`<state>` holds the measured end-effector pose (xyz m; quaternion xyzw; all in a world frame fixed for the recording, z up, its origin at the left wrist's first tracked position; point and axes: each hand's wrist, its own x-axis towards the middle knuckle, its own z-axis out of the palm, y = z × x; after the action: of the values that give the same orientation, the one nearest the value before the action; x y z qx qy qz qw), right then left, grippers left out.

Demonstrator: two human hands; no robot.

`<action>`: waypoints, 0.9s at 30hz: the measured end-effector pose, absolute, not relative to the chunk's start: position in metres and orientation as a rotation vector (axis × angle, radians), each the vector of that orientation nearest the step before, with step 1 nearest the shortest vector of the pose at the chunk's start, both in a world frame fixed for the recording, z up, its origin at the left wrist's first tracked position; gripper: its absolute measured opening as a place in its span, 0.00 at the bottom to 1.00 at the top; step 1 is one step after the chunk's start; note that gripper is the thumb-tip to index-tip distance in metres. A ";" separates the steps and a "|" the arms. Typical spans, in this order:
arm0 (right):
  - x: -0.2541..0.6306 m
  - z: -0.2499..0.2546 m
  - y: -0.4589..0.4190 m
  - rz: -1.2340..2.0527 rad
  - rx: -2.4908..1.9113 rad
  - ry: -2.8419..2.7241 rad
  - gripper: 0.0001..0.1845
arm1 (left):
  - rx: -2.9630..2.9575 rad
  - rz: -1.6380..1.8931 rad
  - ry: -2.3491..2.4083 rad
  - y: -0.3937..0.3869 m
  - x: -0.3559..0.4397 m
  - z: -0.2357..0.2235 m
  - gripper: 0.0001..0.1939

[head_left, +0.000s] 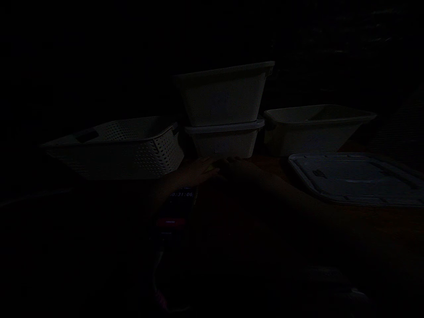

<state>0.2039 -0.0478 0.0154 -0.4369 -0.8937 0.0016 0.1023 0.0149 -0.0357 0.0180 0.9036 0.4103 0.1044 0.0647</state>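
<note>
The whole scene is very dark. My left hand [203,168] and my right hand [239,164] are close together in front of two stacked pale bins, at the foot of the lower bin [225,145]. The upper bin [225,99] sits on top of it. Shadow hides most of my fingers, so whether they are apart or closed does not show, nor whether anything is in them. A phone [177,207] with lit timer digits and a red button lies by my left forearm.
A pale perforated basket [115,161] stands on the left. To the right are a pale open bin [308,137] and, closer, a flat lid [351,179] on the brownish surface. A light cord [155,269] runs below the phone.
</note>
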 end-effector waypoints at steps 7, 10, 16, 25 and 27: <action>0.204 0.012 -0.047 -0.037 -1.248 -2.622 0.25 | 2.754 0.307 1.245 -0.036 0.015 0.015 0.26; 0.204 0.011 -0.046 -0.026 -1.242 -2.621 0.25 | 2.770 0.292 1.250 -0.039 0.017 0.016 0.25; 0.204 0.009 -0.046 -0.032 -1.254 -2.616 0.26 | 2.780 0.290 1.263 -0.046 0.020 0.021 0.24; 0.206 0.011 -0.047 -0.009 -1.249 -2.625 0.26 | 2.767 0.316 1.210 -0.041 0.018 0.018 0.25; 0.205 0.011 -0.047 -0.018 -1.249 -2.623 0.26 | 2.759 0.319 1.202 -0.041 0.018 0.018 0.25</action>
<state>0.2054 -0.0470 0.0113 -0.4268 -0.8966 -0.0062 0.1179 0.0177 -0.0406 0.0176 0.9102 0.3964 0.1053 0.0575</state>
